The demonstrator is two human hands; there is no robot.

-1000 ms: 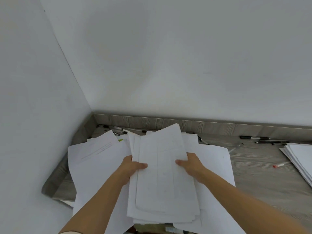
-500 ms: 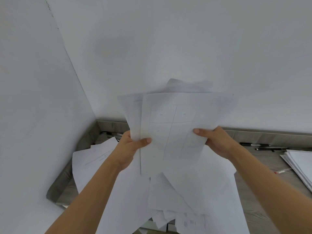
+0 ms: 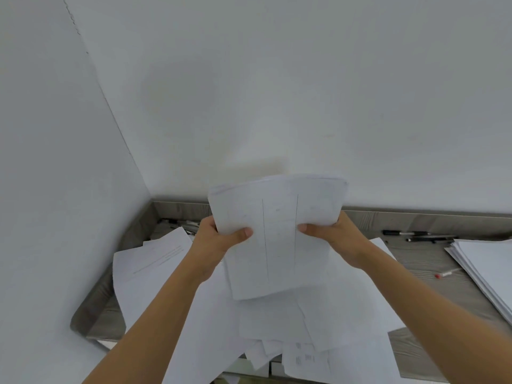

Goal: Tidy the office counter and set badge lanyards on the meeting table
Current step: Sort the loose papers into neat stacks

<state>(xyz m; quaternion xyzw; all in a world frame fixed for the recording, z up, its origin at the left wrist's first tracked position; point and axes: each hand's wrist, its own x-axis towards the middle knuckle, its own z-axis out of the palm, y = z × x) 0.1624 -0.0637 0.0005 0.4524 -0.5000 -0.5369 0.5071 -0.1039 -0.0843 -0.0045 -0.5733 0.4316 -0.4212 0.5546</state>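
The left hand (image 3: 219, 239) is pinching the left edge of a sheaf of white printed paper sheets (image 3: 277, 231), thumb over the front, while the right hand (image 3: 335, 236) is clamping the opposite edge, holding it upright above the grey wood-grain counter (image 3: 415, 261). Beneath both hands, loose white sheets (image 3: 155, 273) are sprawling. Beyond the right hand, black pens (image 3: 407, 233), a small red-tipped marker (image 3: 446, 273) and a tidy white paper stack (image 3: 487, 267) are lying.
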